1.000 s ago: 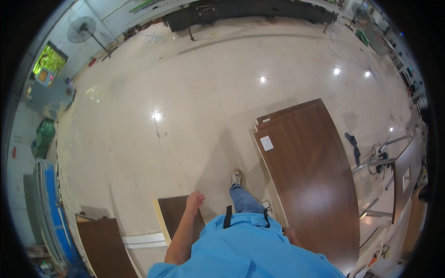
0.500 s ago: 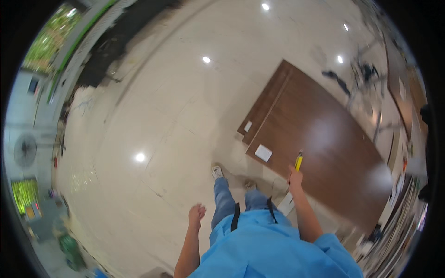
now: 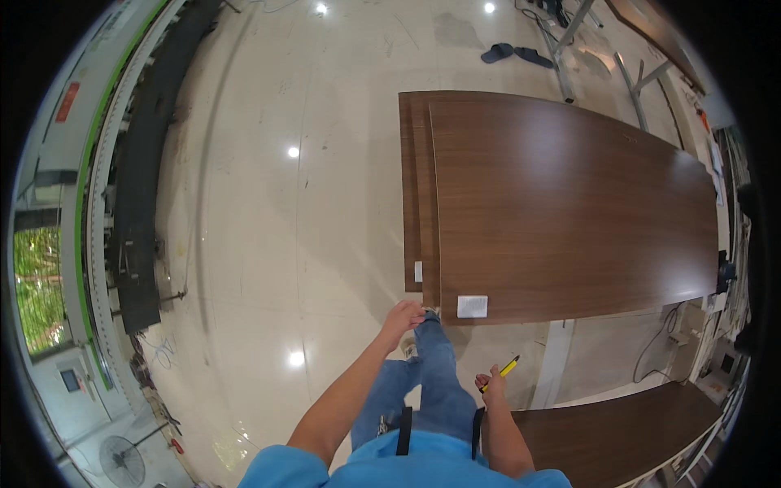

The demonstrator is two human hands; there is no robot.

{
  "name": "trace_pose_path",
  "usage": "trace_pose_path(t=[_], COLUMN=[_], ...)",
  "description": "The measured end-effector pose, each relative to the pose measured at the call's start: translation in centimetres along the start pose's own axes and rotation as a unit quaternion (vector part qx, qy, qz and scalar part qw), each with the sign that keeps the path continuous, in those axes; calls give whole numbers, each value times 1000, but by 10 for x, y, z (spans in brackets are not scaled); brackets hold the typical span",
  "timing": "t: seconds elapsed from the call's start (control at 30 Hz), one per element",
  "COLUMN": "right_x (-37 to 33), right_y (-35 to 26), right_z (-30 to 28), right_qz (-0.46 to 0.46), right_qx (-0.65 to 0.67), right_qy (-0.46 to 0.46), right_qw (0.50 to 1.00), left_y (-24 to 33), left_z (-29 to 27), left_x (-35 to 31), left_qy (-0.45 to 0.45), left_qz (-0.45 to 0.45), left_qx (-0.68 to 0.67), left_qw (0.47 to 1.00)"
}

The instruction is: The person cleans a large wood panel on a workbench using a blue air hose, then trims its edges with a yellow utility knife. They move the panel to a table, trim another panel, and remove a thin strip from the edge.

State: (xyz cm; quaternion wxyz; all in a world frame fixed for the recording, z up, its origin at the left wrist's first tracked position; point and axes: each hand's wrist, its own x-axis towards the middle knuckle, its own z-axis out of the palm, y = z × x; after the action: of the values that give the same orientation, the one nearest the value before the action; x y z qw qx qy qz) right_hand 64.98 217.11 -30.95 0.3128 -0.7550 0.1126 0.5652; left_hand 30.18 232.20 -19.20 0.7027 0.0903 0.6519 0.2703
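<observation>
A stack of large dark brown wooden boards (image 3: 569,203) lies flat on the pale floor ahead of me, a small white label (image 3: 472,306) at its near edge. My left hand (image 3: 403,315) reaches forward with loosely curled fingers, close to the near left corner of the stack, holding nothing. My right hand (image 3: 490,381) hangs lower at my side and grips a yellow pencil-like tool (image 3: 508,368) that points up and right. My blue jeans and blue shirt fill the lower middle.
Another brown board (image 3: 618,431) lies at the lower right. A long dark machine with a green rail (image 3: 134,179) runs along the left. Dark slippers (image 3: 512,54) and metal frame legs (image 3: 594,49) sit at the top. A floor fan (image 3: 122,459) stands lower left.
I have turned and walked closer to the board stack, which now fills the upper right. My left hand has risen toward its near corner; my right hand still holds the yellow tool.
</observation>
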Motion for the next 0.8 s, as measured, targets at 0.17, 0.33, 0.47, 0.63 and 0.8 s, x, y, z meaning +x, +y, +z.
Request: trace_pose_path(t=[0.17,0.33,0.47,0.63,0.8], right_x=[44,61,66,63,62], right_y=[23,36,31,20,10], right_z=[47,109,147,161,169], right_qz=[20,45,-16,19,28], right_qx=[-2,187,227,218,205], right_qy=[-70,77,97,176,203], right_qw=[997,978,969,960,957], left_y=[47,74,91,100,106], left_z=[38,69,67,54,46], left_x=[130,225,259,274,281], left_qy=[-14,126,112,13,-58], left_qz=[32,27,19,-105,-159], left_qx=[45,-19,-7,-78,-61], left_qw=[998,991,993,991,984])
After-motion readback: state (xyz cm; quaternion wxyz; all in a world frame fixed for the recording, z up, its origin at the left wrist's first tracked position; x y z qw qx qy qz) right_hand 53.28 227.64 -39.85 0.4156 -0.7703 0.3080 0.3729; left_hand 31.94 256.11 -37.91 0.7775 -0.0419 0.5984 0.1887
